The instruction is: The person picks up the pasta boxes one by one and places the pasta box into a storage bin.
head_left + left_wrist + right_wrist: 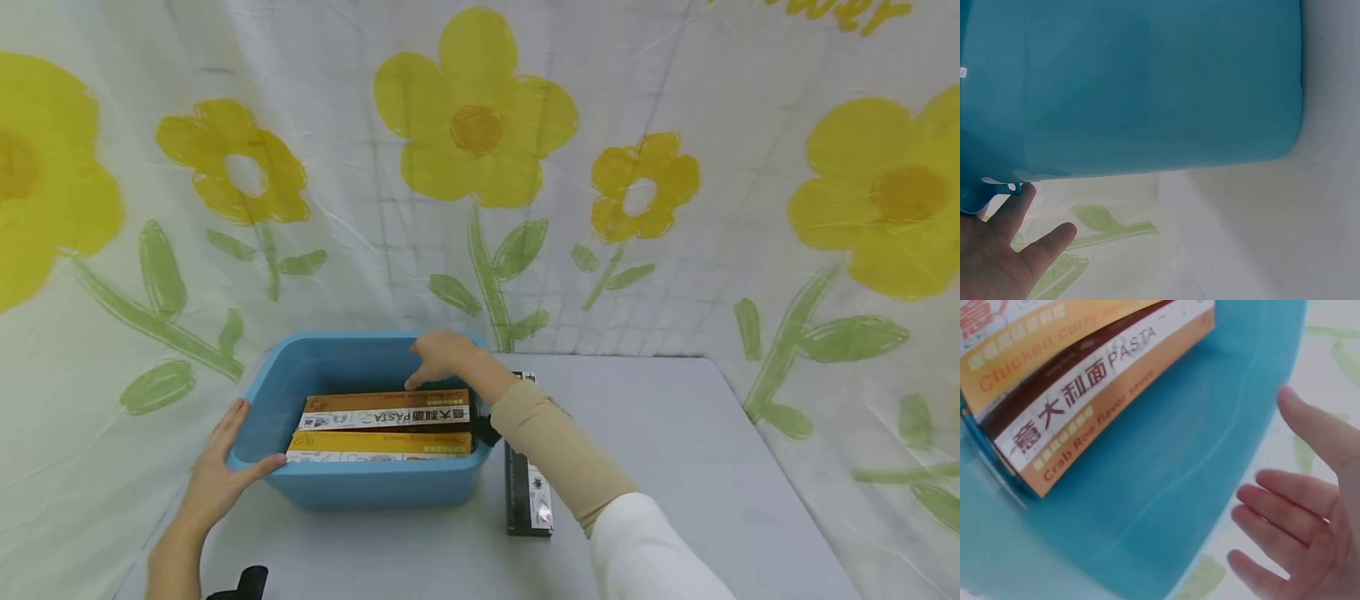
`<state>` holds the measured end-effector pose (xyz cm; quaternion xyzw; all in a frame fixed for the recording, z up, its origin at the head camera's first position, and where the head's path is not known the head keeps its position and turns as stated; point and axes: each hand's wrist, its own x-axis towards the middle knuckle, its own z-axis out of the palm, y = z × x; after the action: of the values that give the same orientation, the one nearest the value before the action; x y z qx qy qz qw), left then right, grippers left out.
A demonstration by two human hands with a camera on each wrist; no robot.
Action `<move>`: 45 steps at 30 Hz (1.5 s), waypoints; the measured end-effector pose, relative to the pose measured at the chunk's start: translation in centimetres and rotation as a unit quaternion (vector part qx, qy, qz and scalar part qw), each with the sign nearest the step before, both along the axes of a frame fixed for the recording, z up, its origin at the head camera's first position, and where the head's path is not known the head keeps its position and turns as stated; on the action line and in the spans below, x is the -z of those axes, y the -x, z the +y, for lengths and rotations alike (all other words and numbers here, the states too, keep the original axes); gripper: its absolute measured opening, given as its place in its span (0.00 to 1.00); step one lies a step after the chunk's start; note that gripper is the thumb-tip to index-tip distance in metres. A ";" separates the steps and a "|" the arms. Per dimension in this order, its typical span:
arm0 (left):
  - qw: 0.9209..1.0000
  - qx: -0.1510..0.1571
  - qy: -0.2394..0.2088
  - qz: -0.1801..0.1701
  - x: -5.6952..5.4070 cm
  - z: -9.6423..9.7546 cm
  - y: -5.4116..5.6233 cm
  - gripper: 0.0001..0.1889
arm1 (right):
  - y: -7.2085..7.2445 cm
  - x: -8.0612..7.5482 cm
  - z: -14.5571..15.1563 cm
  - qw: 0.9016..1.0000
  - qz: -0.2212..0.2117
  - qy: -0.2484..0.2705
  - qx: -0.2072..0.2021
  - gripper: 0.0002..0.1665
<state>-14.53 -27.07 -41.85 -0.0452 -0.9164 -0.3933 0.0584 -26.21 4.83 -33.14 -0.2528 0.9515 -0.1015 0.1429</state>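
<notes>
A blue plastic tub (375, 487) stands on the table. In it lie an orange-brown crab roe pasta box (386, 404) and, nearer the front, a yellow chicken curry pasta box (375, 442). My left hand (210, 487) rests at the tub's left front corner, thumb against the rim and fingers spread along the outer side. The right hand (444, 357) hovers at the far right rim; in the right wrist view its fingers (1272, 531) are extended past the tub's edge, with nothing held. Whether they touch the rim, I cannot tell.
Right of the tub, partly under my right forearm, a black-and-white box (529, 496) lies lengthwise on the pale table (675, 467). A curtain (345, 275) printed with yellow flowers hangs behind the table's far edge.
</notes>
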 end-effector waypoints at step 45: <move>1.000 -0.007 0.013 -0.013 0.2 -0.1 0.4 0.53 | -15.1 18.1 11.2 0.797 0.116 0.431 0.407 0.49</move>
<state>-14.88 -27.22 -42.05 -0.0343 -0.9226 -0.3810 0.0487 -11.12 16.00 -51.28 0.1126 0.8338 -0.5203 -0.1464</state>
